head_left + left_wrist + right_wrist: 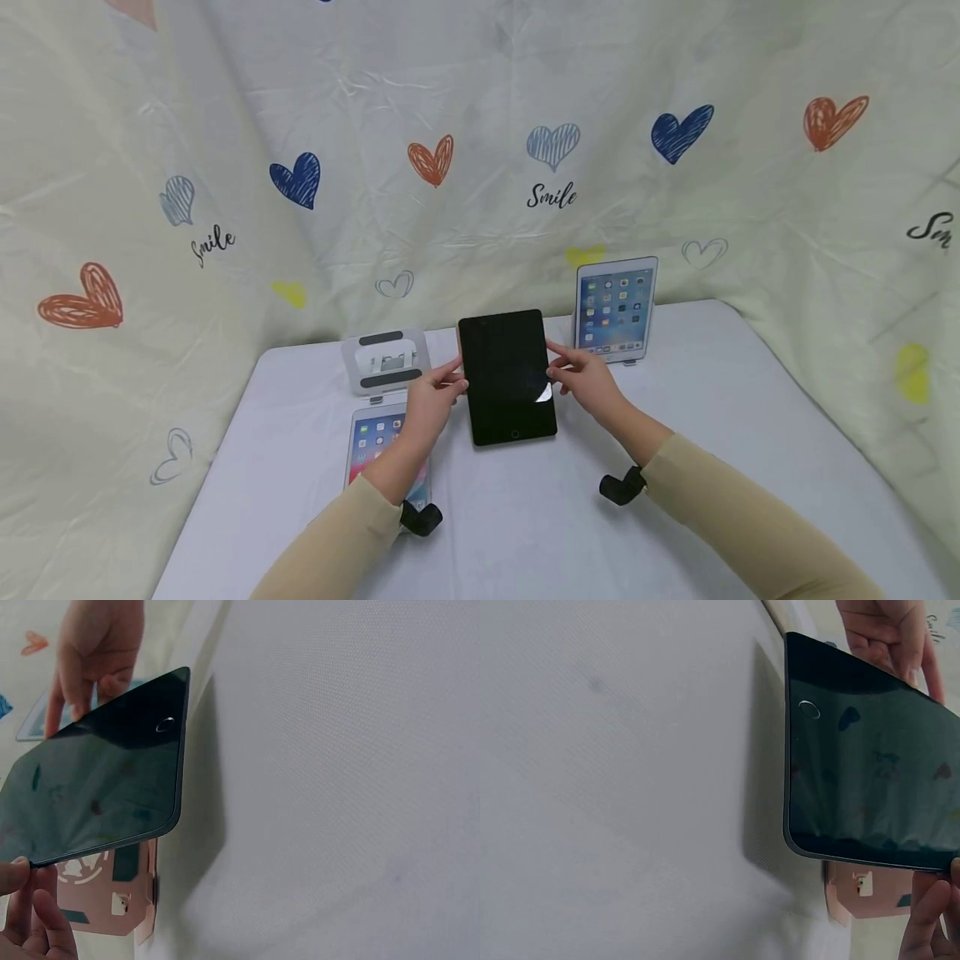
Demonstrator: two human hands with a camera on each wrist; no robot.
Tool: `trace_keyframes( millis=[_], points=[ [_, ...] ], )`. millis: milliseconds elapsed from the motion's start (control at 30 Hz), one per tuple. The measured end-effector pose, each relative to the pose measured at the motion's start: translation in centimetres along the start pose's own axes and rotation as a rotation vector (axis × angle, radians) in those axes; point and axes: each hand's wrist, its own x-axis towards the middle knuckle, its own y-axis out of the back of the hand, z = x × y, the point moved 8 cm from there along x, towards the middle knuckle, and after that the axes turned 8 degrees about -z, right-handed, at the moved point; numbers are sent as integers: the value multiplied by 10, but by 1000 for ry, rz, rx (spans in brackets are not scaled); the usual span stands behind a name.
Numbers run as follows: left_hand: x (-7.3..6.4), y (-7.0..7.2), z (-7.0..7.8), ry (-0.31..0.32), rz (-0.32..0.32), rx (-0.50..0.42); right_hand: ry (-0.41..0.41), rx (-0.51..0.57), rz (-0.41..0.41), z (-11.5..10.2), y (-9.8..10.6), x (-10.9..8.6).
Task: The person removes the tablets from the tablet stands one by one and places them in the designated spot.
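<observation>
Both hands hold a tablet with a black, unlit screen (506,383) over the middle of the white table, tilted with its home button at the lower end. My left hand (429,406) pinches its left edge between thumb and fingers. At the opposite edge, my right hand (590,385) pinches it the same way. Behind the tablet stands a pink tablet stand (112,922) with dark pads, mostly hidden in the head view. The wrist views show a shadow below the tablet's lower edge.
A white tablet with a lit screen (617,304) leans upright at the back right. At the back left is a white stand with grey pads (348,354). Another lit tablet (363,437) lies before it, partly under the left forearm. A heart-printed curtain (480,242) hangs behind the table.
</observation>
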Motion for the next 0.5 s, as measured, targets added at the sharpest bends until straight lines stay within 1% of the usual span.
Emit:
trace_keyframes(
  millis=[67,167,300,367,500],
  points=[
    [-1,0,-2,19,-7,-4,-3,2,-8,2,-1,-1],
    [-3,-1,-4,43,-25,-14,-29,16,-13,6,-2,-3],
    [-6,-2,-7,52,-43,-35,-61,35,-24,11,-4,-5],
    [-8,-2,-8,50,-50,-41,-60,31,-35,12,-5,-7],
    [-12,-3,-12,69,-66,-51,-65,35,-46,14,-7,-12]
  ],
)
